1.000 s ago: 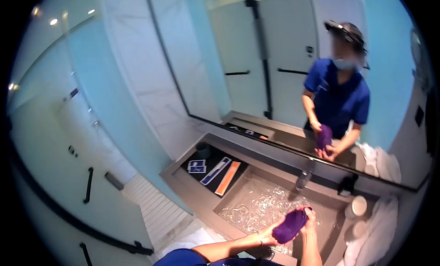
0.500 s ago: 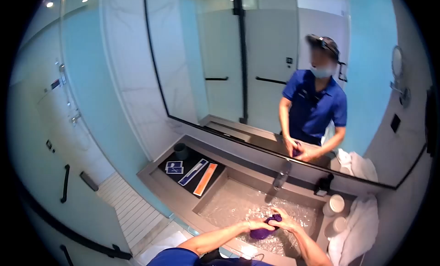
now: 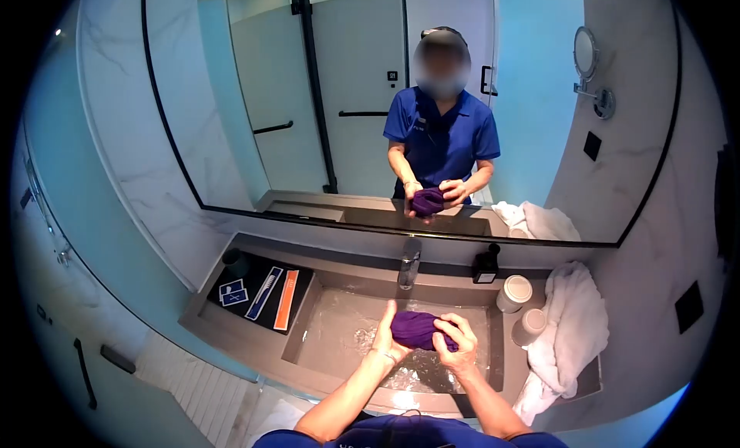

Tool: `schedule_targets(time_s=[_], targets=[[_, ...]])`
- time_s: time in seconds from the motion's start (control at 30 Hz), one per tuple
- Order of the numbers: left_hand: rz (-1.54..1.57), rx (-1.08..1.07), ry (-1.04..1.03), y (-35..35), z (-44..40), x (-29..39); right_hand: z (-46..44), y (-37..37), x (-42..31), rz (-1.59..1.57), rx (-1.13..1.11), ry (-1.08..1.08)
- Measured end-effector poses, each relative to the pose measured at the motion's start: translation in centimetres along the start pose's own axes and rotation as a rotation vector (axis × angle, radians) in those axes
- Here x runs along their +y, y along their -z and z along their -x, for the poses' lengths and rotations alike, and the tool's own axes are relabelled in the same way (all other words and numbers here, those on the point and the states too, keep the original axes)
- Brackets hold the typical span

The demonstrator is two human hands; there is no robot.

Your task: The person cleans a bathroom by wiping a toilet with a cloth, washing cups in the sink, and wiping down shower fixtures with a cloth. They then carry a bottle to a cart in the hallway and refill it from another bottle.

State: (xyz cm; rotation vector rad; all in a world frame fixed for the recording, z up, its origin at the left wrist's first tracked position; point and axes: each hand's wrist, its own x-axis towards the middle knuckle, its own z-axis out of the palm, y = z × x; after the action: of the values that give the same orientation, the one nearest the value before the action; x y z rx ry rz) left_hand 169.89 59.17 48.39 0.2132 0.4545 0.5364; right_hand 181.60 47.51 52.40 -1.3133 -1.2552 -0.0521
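A bunched purple cloth (image 3: 420, 330) is held between both hands above the sink basin (image 3: 312, 332). My left hand (image 3: 389, 336) supports its left end, thumb pointing up along the side. My right hand (image 3: 459, 346) grips the right end with curled fingers. Rippling water (image 3: 347, 325) lies in the basin below the cloth. The tap (image 3: 409, 263) stands at the back of the basin, beyond the hands. In the mirror (image 3: 347, 155) the same purple bundle shows in the reflected hands.
On the left of the counter a black tray (image 3: 262, 286) carries a dark cup (image 3: 235, 261), small packets and an orange strip packet (image 3: 286, 300). To the right stand a black bottle (image 3: 486, 264), two light cups (image 3: 514, 294) and a crumpled white towel (image 3: 570, 332).
The hands have lifted the purple cloth away from the water and moved apart to its two ends. It is now a wider bundle. The camera view has turned to the right.
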Motion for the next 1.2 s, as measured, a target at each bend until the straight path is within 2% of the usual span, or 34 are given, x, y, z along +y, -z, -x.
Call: schedule_targets(time_s=[0.07,0.1,0.13,0.2,0.23,0.27,0.33,0.4,0.47,0.53,0.6,0.63,0.67,0.7,0.73,0.77,0.83,0.87,0.9,0.93,0.97,1.0,1.07,1.1,1.13,1.17,1.2], targets=[[-0.375,0.146,-0.437,-2.3,-0.9,-0.7,0.3,0.0,1.0,-0.037,0.119,-0.085],[-0.474,0.086,-0.535,-3.5,-0.5,-1.2,-0.1,0.2,0.8,-0.126,0.165,-0.201],[-0.579,0.026,-0.641,-5.1,0.6,-1.5,0.3,-0.3,2.9,-0.298,0.253,-0.393],[-1.198,-0.078,-1.04,-6.2,1.2,-3.2,-0.6,0.4,5.5,-0.91,0.319,-0.824],[-1.317,-0.074,-1.153,-7.6,2.5,-4.1,-0.7,0.8,7.2,-1.032,0.226,-0.844],[-1.338,-0.141,-1.195,-7.9,2.2,-5.0,-1.5,1.4,6.1,-1.104,0.159,-0.982],[-1.463,-0.317,-1.427,-9.0,2.0,-5.8,-2.3,2.3,7.5,-1.296,-0.17,-1.039],[-1.672,-0.427,-1.529,-9.8,2.7,-6.6,-3.4,2.3,8.3,-1.162,-0.279,-1.095],[-1.728,-0.687,-1.589,-9.6,2.7,-6.7,-5.5,3.0,7.5,-0.999,-0.492,-0.975],[-1.738,-0.807,-1.683,-9.3,3.0,-6.7,-7.4,3.1,6.3,-0.896,-0.736,-0.971],[-1.786,-0.923,-1.746,-8.2,2.2,-7.3,-8.6,3.3,5.2,-0.583,-0.983,-0.778],[-1.829,-0.969,-1.757,-6.9,1.3,-8.1,-8.8,2.8,5.8,-0.486,-1.113,-0.597],[-1.873,-1.016,-1.764,-5.7,0.4,-8.8,-8.8,2.2,5.2,-0.351,-1.129,-0.48],[-1.87,-1.002,-1.751,-4.6,-0.6,-9.5,-8.7,1.6,4.2,-0.232,-1.142,-0.556],[-1.941,-1.105,-1.788,-3.7,-1.4,-9.9,-8.3,0.8,3.6,-0.121,-1.162,-0.626],[-2.034,-1.187,-1.814,-2.3,-2.1,-10.0,-7.1,-0.1,5.7,-0.048,-1.149,-0.575],[-1.971,-1.075,-1.79,0.5,-4.6,-11.6,-4.4,-1.9,9.9,0.088,-1.109,-0.383],[-2.079,-1.042,-1.697,2.5,-6.1,-12.7,-3.4,-3.0,10.3,0.245,-1.094,-0.457],[-2.214,-0.998,-1.676,4.3,-6.7,-13.7,-2.0,-3.5,11.1,0.147,-1.082,-0.512],[-2.528,-0.998,-1.225,6.0,-7.6,-15.4,0.3,-4.3,14.1,0.162,-1.093,-0.412],[-2.567,-1.018,-1.15,7.6,-8.9,-17.0,2.3,-4.7,16.4,0.171,-1.054,-0.515],[-2.609,-1.059,-1.088,8.8,-9.9,-17.5,3.6,-4.3,18.6,0.169,-1.087,-0.5],[-2.276,-0.898,-1.262,6.0,-5.2,-14.1,5.8,-3.7,21.5,-0.177,-0.693,-1.212],[-2.139,-0.763,-1.37,4.9,-3.2,-12.4,5.0,-2.6,20.3,-0.218,-0.667,-1.28],[-2.169,-0.688,-1.172,3.0,0.3,-9.9,3.8,-0.9,17.9,-0.258,-0.629,-1.354],[-1.789,-0.59,-1.46,2.7,2.6,-8.1,4.6,1.3,20.6,-0.382,-0.685,-1.357],[-1.636,-0.62,-1.16,2.8,3.3,-6.6,4.1,1.3,15.8,-0.552,-0.544,-1.231]])
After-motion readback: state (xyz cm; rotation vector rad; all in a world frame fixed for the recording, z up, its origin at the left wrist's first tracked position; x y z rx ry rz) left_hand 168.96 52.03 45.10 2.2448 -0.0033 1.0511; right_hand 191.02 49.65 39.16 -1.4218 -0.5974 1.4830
